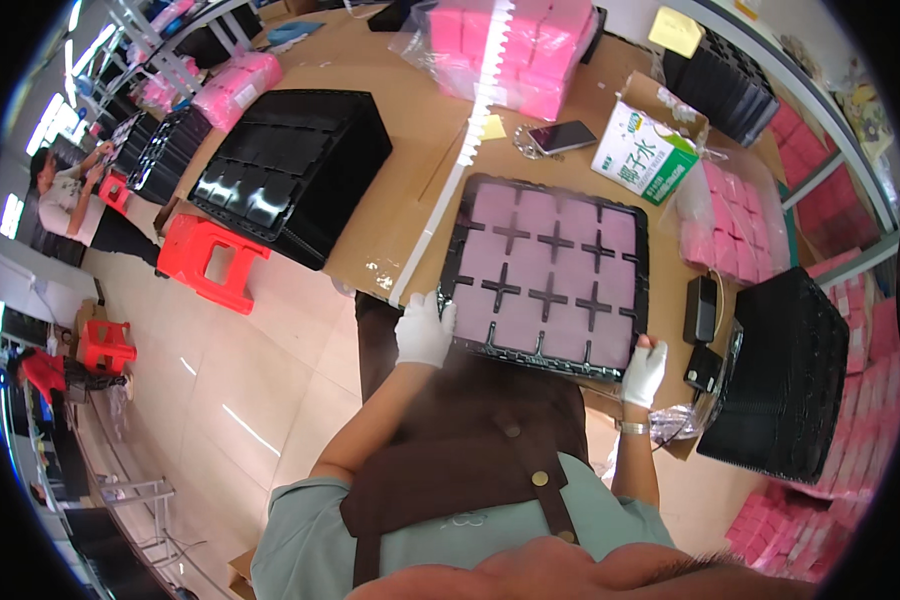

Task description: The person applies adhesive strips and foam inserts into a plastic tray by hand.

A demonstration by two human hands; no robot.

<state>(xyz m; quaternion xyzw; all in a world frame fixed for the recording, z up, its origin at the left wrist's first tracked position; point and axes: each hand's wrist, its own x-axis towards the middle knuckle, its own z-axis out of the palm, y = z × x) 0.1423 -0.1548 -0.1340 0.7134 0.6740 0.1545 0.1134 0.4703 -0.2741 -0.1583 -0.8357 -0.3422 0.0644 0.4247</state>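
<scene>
A square black plastic tray (488, 345) lies on the brown tabletop in front of me. Pale pink flat pieces (560, 257) fill its compartments, and black cross-shaped dividers stand out between them. At the tray's near left corner, my left hand (425, 330), in a white glove, is closed on the rim. My right hand (645, 372), with fingertips showing bare beyond its white glove, grips the near right corner. Parts of the fingers on both hands are hidden by the tray's edge.
Stacked black trays stand left (290, 165) and right (782, 375). Behind are a phone (562, 136), a carton (642, 150) and bagged pink blocks (510, 50). A black device (701, 310) with a cable lies right. A red stool (210, 262) stands left; people (70, 205) work farther off.
</scene>
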